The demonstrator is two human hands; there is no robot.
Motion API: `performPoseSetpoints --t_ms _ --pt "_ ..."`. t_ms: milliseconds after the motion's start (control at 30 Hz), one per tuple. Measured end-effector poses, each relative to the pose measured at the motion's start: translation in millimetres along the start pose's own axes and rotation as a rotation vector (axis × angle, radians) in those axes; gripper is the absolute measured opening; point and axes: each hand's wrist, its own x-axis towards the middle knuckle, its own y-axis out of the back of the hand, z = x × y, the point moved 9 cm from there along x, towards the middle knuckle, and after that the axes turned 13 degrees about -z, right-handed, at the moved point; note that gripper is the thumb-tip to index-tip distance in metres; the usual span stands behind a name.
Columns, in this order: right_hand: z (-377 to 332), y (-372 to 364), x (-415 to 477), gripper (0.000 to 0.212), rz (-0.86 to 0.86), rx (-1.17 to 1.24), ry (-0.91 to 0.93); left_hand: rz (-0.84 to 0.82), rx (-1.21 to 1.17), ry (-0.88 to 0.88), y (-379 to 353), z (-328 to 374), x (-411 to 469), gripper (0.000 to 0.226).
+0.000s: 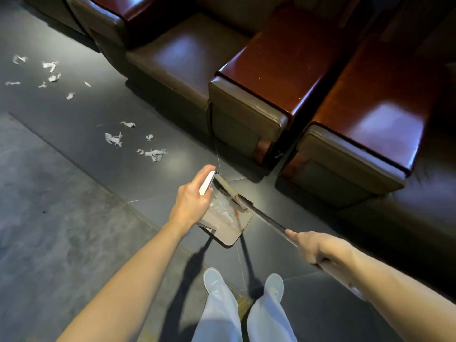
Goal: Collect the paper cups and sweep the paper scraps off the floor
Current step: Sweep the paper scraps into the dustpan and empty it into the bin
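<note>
My left hand [191, 199] grips the white handle [206, 182] of a grey dustpan [228, 232] that stands on the floor just ahead of my feet. Pale paper scraps lie inside the pan [220, 206]. My right hand [314, 245] holds the long metal handle [267, 219] of a broom; its head [230, 191] lies across the pan's mouth. More white paper scraps [151, 153] lie on the dark floor to the left, and a second scatter of scraps [50, 70] lies farther away at the upper left. No paper cup shows.
A row of brown seats with glossy red-brown armrests [283, 70] runs along the right and top, close to the dustpan. Dark tiled floor [61, 218] spreads to the left. My feet in pale shoes [213, 277] stand right behind the pan.
</note>
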Motion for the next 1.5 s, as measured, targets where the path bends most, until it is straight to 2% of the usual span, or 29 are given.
performPoseSetpoints --t_ms 167,500,667,867,1100,1233,1400,1500 --pt "19 -31 -20 0.103 -0.056 0.140 0.049 0.003 -0.029 -0.002 -6 1 -4 0.058" --pt "71 -38 -77 0.091 0.054 0.406 -0.028 -0.042 -0.009 -0.061 -11 22 -8 0.052" --pt "85 -36 -100 0.086 0.097 0.373 -0.113 -0.078 0.021 -0.076 -8 27 -4 0.050" --pt "85 -34 -108 0.082 0.074 0.613 -0.058 -0.118 0.047 -0.082 -1 22 -1 0.051" --pt "69 28 -96 0.071 0.072 0.840 0.050 -0.131 0.077 -0.073 16 16 10 0.051" --pt "82 84 -78 0.069 0.082 1.054 0.087 -0.114 0.094 -0.061 30 17 18 0.050" --pt "84 154 -45 0.048 0.058 1.057 0.084 -0.086 0.084 -0.039 41 16 30 0.050" --pt "74 165 -9 0.053 0.028 0.950 0.041 -0.029 0.038 -0.010 47 10 36 0.052"
